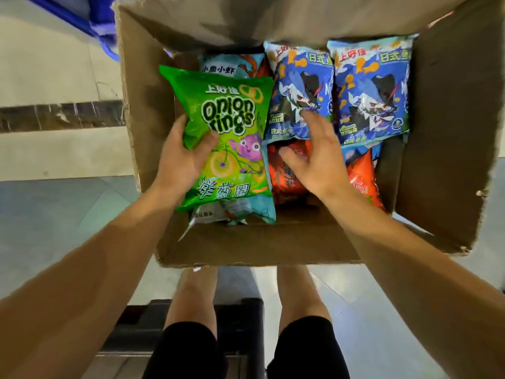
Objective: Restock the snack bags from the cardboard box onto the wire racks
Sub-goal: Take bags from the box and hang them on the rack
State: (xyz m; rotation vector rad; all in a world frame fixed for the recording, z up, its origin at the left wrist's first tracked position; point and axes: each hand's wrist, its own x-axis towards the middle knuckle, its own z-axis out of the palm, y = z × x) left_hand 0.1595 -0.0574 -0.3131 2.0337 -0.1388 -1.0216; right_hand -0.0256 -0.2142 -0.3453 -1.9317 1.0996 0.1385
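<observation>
From the head camera I look straight down into the open cardboard box (142, 127), which sits on the floor in front of my bare legs. My left hand (183, 157) grips the green onion rings bag (229, 138) by its left edge, thumb curled over the printed front and the fingers hidden behind it. The bag's long axis runs near-to-far across the box, tilted a little so its top seam leans toward the far left corner; the lettering reads upright to me, bottom seam nearest my body. It lies over a pale teal bag (246, 212) whose near end pokes out beneath it (another teal bag (232, 65) shows just past its top seam).

My right hand (317, 157) holds nothing. Its fingers are spread and relaxed, palm down, fingertips over the lower edge of the left blue bag (297, 86), thumb over an orange bag (287, 173). Whether it actually touches either, I cannot tell. A second blue bag (374, 88) lies beside the first along the far side, both upright to my view, and another orange bag (360, 179) sits near the right wall.
</observation>
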